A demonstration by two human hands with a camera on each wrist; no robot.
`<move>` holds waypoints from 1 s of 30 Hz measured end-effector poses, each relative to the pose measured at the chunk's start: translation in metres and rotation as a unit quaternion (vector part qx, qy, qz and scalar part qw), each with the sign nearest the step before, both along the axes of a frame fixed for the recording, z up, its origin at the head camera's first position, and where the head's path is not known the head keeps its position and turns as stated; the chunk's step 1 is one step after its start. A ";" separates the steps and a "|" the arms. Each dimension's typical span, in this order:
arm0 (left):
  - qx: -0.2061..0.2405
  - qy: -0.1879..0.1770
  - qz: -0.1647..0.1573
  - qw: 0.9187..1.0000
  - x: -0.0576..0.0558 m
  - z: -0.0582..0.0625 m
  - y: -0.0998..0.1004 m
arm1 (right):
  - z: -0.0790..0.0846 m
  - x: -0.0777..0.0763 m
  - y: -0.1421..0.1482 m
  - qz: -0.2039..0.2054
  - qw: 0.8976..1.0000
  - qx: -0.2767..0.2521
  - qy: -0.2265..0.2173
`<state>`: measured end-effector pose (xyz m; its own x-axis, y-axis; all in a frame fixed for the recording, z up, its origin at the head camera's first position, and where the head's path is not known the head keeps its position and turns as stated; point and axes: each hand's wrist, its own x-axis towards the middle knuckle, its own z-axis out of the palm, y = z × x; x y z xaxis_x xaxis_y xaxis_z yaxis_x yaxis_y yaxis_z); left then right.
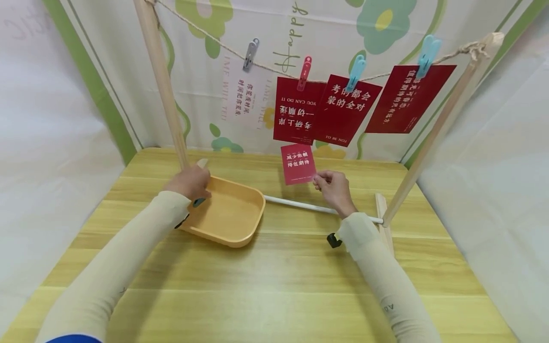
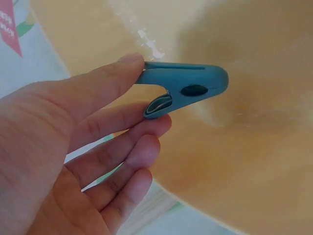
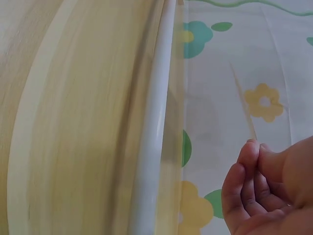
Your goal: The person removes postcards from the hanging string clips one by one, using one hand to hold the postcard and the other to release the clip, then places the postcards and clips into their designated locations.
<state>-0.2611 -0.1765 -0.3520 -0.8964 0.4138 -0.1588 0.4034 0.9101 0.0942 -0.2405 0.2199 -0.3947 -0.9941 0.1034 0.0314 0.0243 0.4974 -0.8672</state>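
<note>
Over the yellow tray point(image 1: 229, 216), my left hand point(image 1: 193, 183) pinches a teal clothespin point(image 2: 188, 81) by its handle ends, thumb on one and fingers on the other. The peg's nose points away from the palm. My right hand point(image 1: 334, 189) holds a small pinkish-red card point(image 1: 298, 164) by its lower right corner, between thumb and fingertips. White writing covers the card's front. Seen edge-on, the same card point(image 3: 243, 100) is a thin strip in the right wrist view. Above it, three dark red cards hang from a twine line point(image 1: 197, 29).
A red clip point(image 1: 304, 74) and two light blue clips hold the hung cards; a grey clip point(image 1: 250, 55) holds a pale card point(image 1: 244, 100) further left. Wooden posts point(image 1: 442, 128) stand at both sides, with a white rod point(image 1: 300, 205) low between them.
</note>
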 end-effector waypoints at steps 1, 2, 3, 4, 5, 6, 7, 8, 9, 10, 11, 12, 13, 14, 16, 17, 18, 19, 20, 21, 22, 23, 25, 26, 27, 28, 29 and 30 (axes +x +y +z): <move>-0.007 0.001 -0.004 1.000 0.000 -0.001 0.002 | 0.000 0.000 0.001 -0.001 1.000 0.001 -0.001; -0.015 0.001 -0.007 1.000 0.001 -0.001 0.003 | -0.001 -0.001 0.001 -0.002 1.000 0.003 -0.004; -0.019 0.001 -0.009 1.000 0.001 -0.001 0.004 | -0.001 -0.002 0.002 -0.003 1.000 0.005 -0.006; -0.022 0.000 -0.011 1.000 0.001 -0.001 0.006 | -0.002 -0.002 0.003 -0.004 1.000 0.007 -0.010; -0.021 -0.002 -0.012 1.000 0.001 -0.002 0.007 | -0.002 -0.003 0.003 -0.005 1.000 0.006 -0.013; -0.020 -0.003 -0.013 1.000 0.001 -0.001 0.008 | -0.003 -0.003 0.003 -0.006 1.000 0.005 -0.016; -0.019 -0.005 -0.012 1.000 0.001 -0.002 0.009 | -0.004 -0.004 0.004 -0.008 1.000 0.005 -0.019; -0.021 -0.002 -0.013 1.000 0.000 -0.002 0.009 | -0.005 -0.004 0.004 -0.009 1.000 0.004 -0.023; -0.022 -0.002 -0.013 1.000 -0.001 -0.002 0.010 | -0.006 -0.004 0.005 -0.008 1.000 0.007 -0.025; -0.023 -0.002 -0.014 1.000 -0.002 -0.003 0.011 | -0.007 -0.005 0.005 -0.009 1.000 0.008 -0.026; -0.025 -0.001 -0.014 1.000 -0.003 -0.003 0.011 | -0.009 -0.005 0.006 -0.008 1.000 0.008 -0.027; -0.026 -0.001 -0.016 1.000 -0.004 -0.003 0.012 | -0.010 -0.006 0.006 -0.008 1.000 0.009 -0.028; -0.027 -0.001 -0.016 1.000 -0.006 -0.004 0.012 | -0.011 -0.006 0.007 -0.008 1.000 0.011 -0.028; -0.028 -0.002 -0.016 0.999 -0.007 -0.005 0.013 | -0.012 -0.006 0.007 -0.007 0.999 0.015 -0.028; -0.032 -0.003 -0.016 0.999 -0.010 -0.006 0.014 | -0.013 -0.007 0.008 -0.008 0.999 0.021 -0.027; -0.034 -0.003 -0.016 0.999 -0.010 -0.006 0.014 | -0.014 -0.007 0.009 -0.008 0.999 0.026 -0.028; -0.036 -0.002 -0.017 0.999 -0.011 -0.006 0.015 | -0.014 -0.007 0.009 -0.007 0.999 0.030 -0.030; -0.039 0.000 -0.017 0.999 -0.012 -0.006 0.014 | -0.014 -0.007 0.009 -0.006 0.999 0.033 -0.033; -0.042 0.003 -0.017 0.999 -0.013 -0.007 0.014 | -0.014 -0.007 0.009 -0.006 0.999 0.037 -0.036; -0.046 0.005 -0.016 0.999 -0.013 -0.007 0.014 | -0.014 -0.007 0.009 -0.005 0.999 0.038 -0.039; -0.047 0.011 -0.017 0.999 -0.012 -0.007 0.013 | -0.014 -0.007 0.009 -0.005 0.998 0.039 -0.041; -0.050 0.017 -0.018 0.998 -0.010 -0.007 0.013 | -0.014 -0.007 0.009 -0.003 0.998 0.039 -0.043; -0.055 0.029 -0.017 0.998 -0.006 -0.007 0.012 | -0.014 -0.007 0.008 -0.003 0.998 0.038 -0.047; -0.057 0.033 -0.017 0.998 -0.004 -0.007 0.012 | -0.015 -0.008 0.008 -0.002 0.998 0.038 -0.048; -0.060 0.037 -0.016 0.997 -0.001 -0.007 0.012 | -0.015 -0.008 0.007 -0.002 0.998 0.038 -0.049; -0.062 0.041 -0.016 0.997 0.000 -0.007 0.012 | -0.016 -0.009 0.007 -0.003 0.998 0.038 -0.050; -0.066 0.041 -0.014 0.997 0.001 -0.007 0.013 | -0.016 -0.009 0.006 -0.004 0.998 0.039 -0.052; -0.068 0.039 -0.012 0.997 0.001 -0.008 0.013 | -0.016 -0.010 0.006 -0.005 0.998 0.039 -0.054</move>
